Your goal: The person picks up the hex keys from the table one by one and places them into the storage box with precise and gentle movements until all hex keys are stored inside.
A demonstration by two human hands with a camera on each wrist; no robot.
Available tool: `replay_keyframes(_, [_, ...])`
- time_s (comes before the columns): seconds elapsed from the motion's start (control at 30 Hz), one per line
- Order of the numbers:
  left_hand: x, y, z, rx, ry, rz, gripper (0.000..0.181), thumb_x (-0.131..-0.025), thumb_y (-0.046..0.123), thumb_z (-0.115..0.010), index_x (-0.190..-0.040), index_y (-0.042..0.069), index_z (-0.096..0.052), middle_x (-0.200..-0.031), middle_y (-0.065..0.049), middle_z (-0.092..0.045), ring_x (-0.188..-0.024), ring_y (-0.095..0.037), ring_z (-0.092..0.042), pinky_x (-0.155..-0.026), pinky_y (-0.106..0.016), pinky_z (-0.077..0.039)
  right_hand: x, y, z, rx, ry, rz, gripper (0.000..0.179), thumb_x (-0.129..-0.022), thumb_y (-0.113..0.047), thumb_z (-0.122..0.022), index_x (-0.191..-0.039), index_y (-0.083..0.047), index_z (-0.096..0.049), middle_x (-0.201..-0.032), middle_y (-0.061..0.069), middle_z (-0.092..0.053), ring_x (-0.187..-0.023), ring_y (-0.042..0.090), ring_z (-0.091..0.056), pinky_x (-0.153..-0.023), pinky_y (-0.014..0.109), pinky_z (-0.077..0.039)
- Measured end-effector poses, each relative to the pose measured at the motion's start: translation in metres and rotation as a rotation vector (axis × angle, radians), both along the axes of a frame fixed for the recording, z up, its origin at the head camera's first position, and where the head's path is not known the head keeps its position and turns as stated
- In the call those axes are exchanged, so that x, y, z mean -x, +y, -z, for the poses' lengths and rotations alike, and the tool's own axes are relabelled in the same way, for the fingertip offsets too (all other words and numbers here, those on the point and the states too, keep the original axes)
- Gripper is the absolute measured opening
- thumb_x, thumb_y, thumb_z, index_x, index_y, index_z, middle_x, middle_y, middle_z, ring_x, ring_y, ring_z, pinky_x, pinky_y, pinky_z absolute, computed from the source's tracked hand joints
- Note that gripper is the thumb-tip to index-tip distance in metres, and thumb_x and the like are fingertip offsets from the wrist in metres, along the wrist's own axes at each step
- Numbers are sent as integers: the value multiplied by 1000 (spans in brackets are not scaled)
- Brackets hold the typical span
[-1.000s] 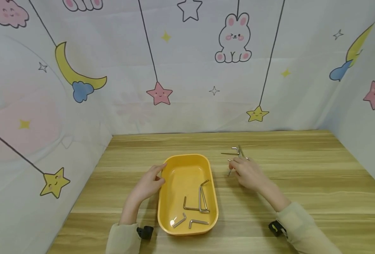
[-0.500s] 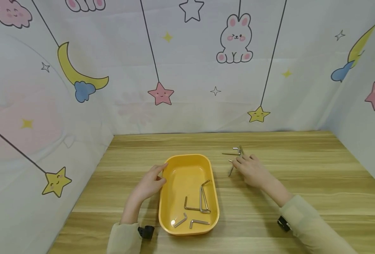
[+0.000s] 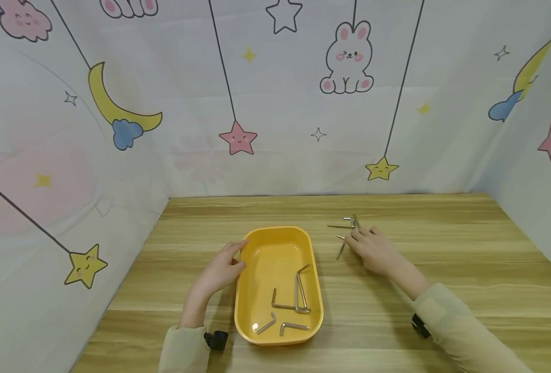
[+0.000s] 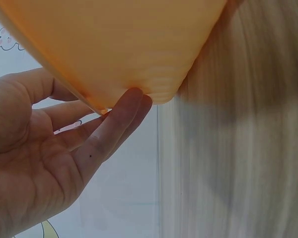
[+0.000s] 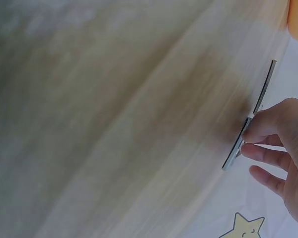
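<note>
In the head view, my left hand (image 3: 219, 269) holds the left rim of the yellow tray (image 3: 238, 305). In the left wrist view, two fingers (image 4: 120, 111) lie along the tray's outer wall while the thumb side reaches over the rim. On the table right of the tray, my right hand (image 3: 375, 251) is at a small group of metal hex keys. Its thumb and fingers pinch an L-shaped hex key (image 5: 232, 151), seen in the right wrist view. Another hex key (image 3: 341, 250) lies just left of the fingertips, and a brass-toned key (image 3: 340, 226) lies behind.
Inside the tray, several hex keys lie loose, including a short one (image 3: 267, 323) and a longer one (image 3: 282, 306) near the front. A wood-grain table (image 3: 443, 259) carries everything. A white printed curtain (image 3: 280, 171) encloses its back and sides.
My right hand has shifted slightly right and away from the nearest hex key, its fingers now nearer the back keys. The left hand stays at the tray's rim.
</note>
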State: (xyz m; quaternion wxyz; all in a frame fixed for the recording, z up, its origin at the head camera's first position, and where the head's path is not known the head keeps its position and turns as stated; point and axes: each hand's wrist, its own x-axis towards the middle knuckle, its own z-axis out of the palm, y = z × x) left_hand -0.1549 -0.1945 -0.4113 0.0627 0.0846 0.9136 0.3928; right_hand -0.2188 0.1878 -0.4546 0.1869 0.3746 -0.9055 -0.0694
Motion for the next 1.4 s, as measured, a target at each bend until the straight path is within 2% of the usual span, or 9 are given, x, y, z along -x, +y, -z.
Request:
replay_keyframes(0.23, [0, 1, -1, -10, -6, -3, 57, -90, 5, -52, -145, 5, -42, -137, -19, -50, -97, -24, -61, -79, -36, -53, 1, 2, 2, 9, 46, -25, 25, -77, 2, -67, -98, -8, -58, -88, 7, -60, -83, 25, -59, -69, 40, -45])
replay_keyframes(0.5, [0, 1, 0, 1, -15, -4, 56, -91, 6, -52, -146, 5, -41, -140, -18, -48, -100, -25, -61, -79, -36, -52, 1, 0, 1, -55, 37, 2, 26, -77, 2, -68, -100, -6, -62, -94, 9, -61, -90, 27, -59, -72, 42, -47])
replay_keyframes(0.83, [-1, 2, -1, -12, -17, -3, 56, -90, 5, -52, -146, 5, -41, -140, -19, -47, -98, -25, -62, -77, -35, -52, 0, -2, 0, -80, 92, -11, 20, -80, -1, -67, -97, -7, -60, -90, 8, -61, -85, 25, -58, -69, 37, -45])
replay_keyframes(1.17, [0, 1, 0, -12, -25, -3, 57, -90, 5, -51, -146, 6, -40, -141, -17, -47, -98, -23, -61, -75, -33, -51, -2, -1, 0, -74, 78, 3, 23, -81, -3, -67, -103, -6, -63, -94, 9, -63, -84, 26, -63, -71, 39, -47])
replay_keyframes(1.3, [0, 1, 0, -16, -26, -1, 57, -91, 5, -51, -146, 6, -40, -141, -17, -47, -97, -23, -61, -74, -32, -51, -3, -2, 0, -60, 63, 12, 22, -83, -5, -67, -104, -6, -62, -92, 9, -61, -82, 25, -63, -66, 39, -48])
replay_keyframes(1.4, [0, 1, 0, -25, -31, 2, 57, -91, 5, -50, -147, 6, -39, -142, -18, -46, -97, -23, -61, -73, -31, -51, -4, -2, 0, -33, 53, 7, 19, -83, -5, -67, -101, -6, -59, -90, 8, -60, -77, 24, -62, -58, 35, -45])
